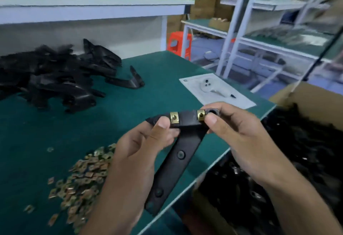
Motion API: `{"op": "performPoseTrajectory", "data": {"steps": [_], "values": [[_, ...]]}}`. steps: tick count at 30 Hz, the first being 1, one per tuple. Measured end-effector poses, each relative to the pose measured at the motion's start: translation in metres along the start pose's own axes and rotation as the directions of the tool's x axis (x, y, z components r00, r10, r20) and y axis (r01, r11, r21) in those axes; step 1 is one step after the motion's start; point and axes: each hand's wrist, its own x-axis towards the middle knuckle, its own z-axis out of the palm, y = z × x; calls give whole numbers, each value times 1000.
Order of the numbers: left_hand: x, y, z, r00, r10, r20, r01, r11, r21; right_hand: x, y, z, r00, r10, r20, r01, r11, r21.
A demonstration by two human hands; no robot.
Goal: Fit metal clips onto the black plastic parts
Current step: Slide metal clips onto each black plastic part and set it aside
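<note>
I hold a black plastic part [174, 162] above the green table's near edge, its long arm pointing down towards me. My left hand [143, 142] grips the left end of its top bar, thumb beside a brass metal clip [174, 117] seated on the bar. My right hand [233, 132] pinches the right end, thumb pressing next to a second brass clip [201, 114]. A heap of loose metal clips [81, 181] lies on the table at lower left. A pile of black plastic parts [55, 73] sits at the far left.
A white sheet with a pictured device [215, 90] lies near the table's right edge. A cardboard box [304, 95] full of dark parts stands to the right, below table level. White shelving [241, 36] and an orange stool [178, 43] stand behind.
</note>
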Motion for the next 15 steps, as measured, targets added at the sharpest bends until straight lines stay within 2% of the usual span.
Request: {"op": "performPoseTrajectory", "data": {"steps": [2, 5, 9, 11, 12, 14, 15], "values": [[3, -20, 46, 987, -30, 160, 36, 999, -40, -31, 0, -37, 987, 35, -155, -44, 998, -54], [-3, -50, 110, 916, -136, 378, 168, 984, -54, -79, 4, -86, 916, 123, -382, -168, 982, -86], [-13, -82, 163, 773, -303, 557, 328, 943, 58, -132, 20, -132, 809, 158, -565, -326, 922, -209], [-11, -92, 172, 698, -366, 615, 318, 929, 192, -152, 36, -149, 737, 168, -654, -432, 862, -265], [-8, -95, 171, 691, -391, 609, 290, 920, 262, -159, 43, -153, 707, 172, -686, -488, 821, -296], [0, -96, 159, 753, -400, 522, 258, 910, 326, -165, 58, -159, 663, 167, -730, -551, 769, -324], [5, -93, 149, 787, -386, 481, 254, 913, 318, -166, 69, -160, 666, 149, -731, -554, 755, -351]]}}
